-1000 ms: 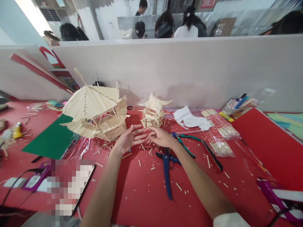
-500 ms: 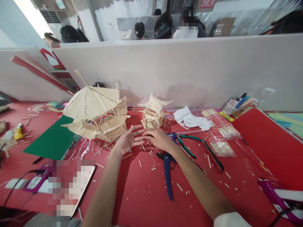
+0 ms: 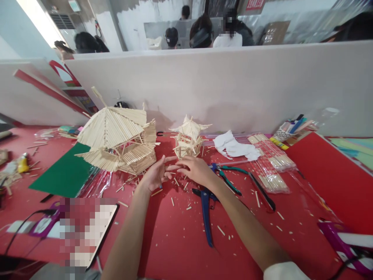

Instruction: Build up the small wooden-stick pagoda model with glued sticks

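My left hand (image 3: 157, 174) is held palm inward over the table, fingers stretched out and apart, with no object in it. The bent fingers of my right hand (image 3: 196, 170) meet its fingertips and appear to close around one finger; any small thing between them is hidden. Just behind both hands stands a small pavilion model (image 3: 189, 138) made of wooden sticks, with upturned roof corners. A larger stick pavilion (image 3: 116, 136) rises to the left of my left hand. Under my right forearm lie blue-handled cutters (image 3: 206, 217) and green-handled pliers (image 3: 229, 182).
Bundles of wrapped sticks (image 3: 269, 163), a white cloth (image 3: 234, 146) and a pen holder (image 3: 284, 132) are at the right, near a red sheet (image 3: 329, 179). A green sheet (image 3: 62, 175) and a tablet (image 3: 99, 229) lie left. Stick scraps litter the table; a white partition (image 3: 221, 77) stands behind.
The fingers of my left hand have curled slightly, and my right fingers have shifted a little over them. The models and tools stay in place.
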A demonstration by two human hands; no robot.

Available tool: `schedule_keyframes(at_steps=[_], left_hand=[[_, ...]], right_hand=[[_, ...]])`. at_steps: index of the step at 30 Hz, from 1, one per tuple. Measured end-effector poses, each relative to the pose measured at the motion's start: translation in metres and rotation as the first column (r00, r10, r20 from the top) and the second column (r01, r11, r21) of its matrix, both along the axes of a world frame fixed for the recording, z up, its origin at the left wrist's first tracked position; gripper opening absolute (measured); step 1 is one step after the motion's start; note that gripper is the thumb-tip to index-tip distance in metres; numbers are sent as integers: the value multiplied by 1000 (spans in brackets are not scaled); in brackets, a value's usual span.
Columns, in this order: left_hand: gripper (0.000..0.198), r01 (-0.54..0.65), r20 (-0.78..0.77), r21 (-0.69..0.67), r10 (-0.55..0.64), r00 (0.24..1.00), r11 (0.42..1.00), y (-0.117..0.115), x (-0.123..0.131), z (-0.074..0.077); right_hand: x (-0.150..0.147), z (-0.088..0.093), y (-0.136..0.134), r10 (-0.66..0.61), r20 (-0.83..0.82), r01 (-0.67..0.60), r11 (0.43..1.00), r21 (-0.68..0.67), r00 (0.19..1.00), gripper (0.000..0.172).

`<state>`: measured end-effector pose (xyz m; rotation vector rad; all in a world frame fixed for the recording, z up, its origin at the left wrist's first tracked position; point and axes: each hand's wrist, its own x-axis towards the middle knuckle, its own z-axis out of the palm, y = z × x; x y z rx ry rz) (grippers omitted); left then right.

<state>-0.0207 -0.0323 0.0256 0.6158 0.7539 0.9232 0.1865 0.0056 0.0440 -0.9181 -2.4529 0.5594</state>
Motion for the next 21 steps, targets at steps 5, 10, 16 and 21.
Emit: schedule_keyframes(at_steps=[5, 10, 16, 21], left_hand=[[52, 9, -52, 11, -8, 999, 1000, -1, 1, 1], [54, 52, -154, 24, -48, 987, 998, -1, -3, -1], [59, 25, -216, 29, -18, 976, 999, 1, -9, -4], [59, 24, -229, 71, -7, 973, 997, 1, -9, -4]], right_hand=[[-2, -5, -2, -9, -4, 10, 998, 66, 1000, 16], [7, 9, -1, -35, 44, 32, 997, 70, 998, 15], [35, 30, 0, 18, 240, -24, 999, 22, 971, 14], [62, 57, -4, 180, 260, -131, 972, -193, 949, 19]])
